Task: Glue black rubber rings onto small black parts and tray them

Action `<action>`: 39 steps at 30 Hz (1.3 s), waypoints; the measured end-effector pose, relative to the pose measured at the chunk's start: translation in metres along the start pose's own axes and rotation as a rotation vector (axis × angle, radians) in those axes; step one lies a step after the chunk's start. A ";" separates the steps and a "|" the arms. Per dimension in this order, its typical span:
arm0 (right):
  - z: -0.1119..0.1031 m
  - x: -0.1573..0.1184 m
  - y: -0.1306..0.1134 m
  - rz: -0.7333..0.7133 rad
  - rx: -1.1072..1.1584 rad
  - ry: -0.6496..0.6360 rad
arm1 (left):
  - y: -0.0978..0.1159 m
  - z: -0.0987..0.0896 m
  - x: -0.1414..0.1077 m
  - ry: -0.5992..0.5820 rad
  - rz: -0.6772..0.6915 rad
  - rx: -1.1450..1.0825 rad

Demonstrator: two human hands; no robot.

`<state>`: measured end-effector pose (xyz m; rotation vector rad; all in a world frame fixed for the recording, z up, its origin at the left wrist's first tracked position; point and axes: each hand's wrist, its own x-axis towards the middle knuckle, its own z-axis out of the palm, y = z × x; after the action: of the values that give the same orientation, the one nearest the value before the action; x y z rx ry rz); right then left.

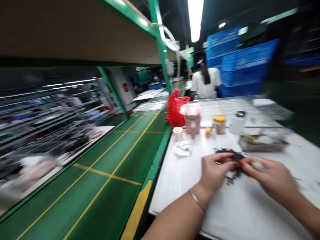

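My left hand (215, 171) and my right hand (270, 176) meet low over the white worktable (180, 186), their fingertips closed together around a small orange part (237, 164). The image is blurred, so its shape is unclear. A pale spot near my right fingers (257, 165) is too blurred to identify. Directly beneath and beyond my hands lies a loose scatter of small black parts (233, 175). A thin metal bangle (197, 201) circles my left wrist.
Farther up the table stand a pink-lidded jar (193, 120), a yellow-lidded jar (219, 124), a white bottle (237, 123), a tape roll (177, 134), a white cloth (182, 148), a shallow tray (262, 143) and a red bag (175, 108). A green conveyor belt (120, 166) runs along the left; a seated co-worker (205, 81) sits beyond.
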<state>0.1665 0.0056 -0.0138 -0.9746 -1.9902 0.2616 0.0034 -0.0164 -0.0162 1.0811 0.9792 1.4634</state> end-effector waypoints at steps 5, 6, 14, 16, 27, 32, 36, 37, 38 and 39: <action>-0.007 0.010 -0.025 0.021 -0.060 -0.014 | 0.013 -0.007 0.002 0.001 0.089 0.097; -0.008 0.012 -0.030 0.063 -0.035 -0.025 | 0.015 -0.008 0.001 0.006 0.101 0.114; -0.024 0.000 -0.047 0.304 0.234 0.049 | 0.025 -0.006 -0.008 -0.002 0.226 0.216; -0.024 -0.004 -0.049 0.323 0.251 0.065 | 0.025 -0.005 -0.010 -0.013 0.252 0.240; -0.022 -0.005 -0.057 0.318 0.225 0.130 | 0.026 -0.008 -0.014 -0.099 0.339 0.414; -0.023 -0.004 -0.055 0.356 0.331 0.099 | 0.022 -0.011 -0.011 -0.104 0.351 0.442; -0.023 -0.007 -0.051 0.372 0.378 0.127 | 0.020 -0.012 -0.008 -0.146 0.289 0.443; -0.024 -0.009 -0.049 0.376 0.404 0.136 | 0.020 -0.012 -0.008 -0.162 0.255 0.446; -0.025 -0.011 -0.047 0.382 0.434 0.144 | 0.021 -0.012 -0.007 -0.174 0.209 0.464; -0.028 -0.013 -0.044 0.399 0.472 0.155 | 0.021 -0.011 -0.006 -0.189 0.185 0.498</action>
<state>0.1688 -0.0378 0.0175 -1.0314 -1.4823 0.8103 -0.0124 -0.0260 -0.0001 1.6763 1.1620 1.2581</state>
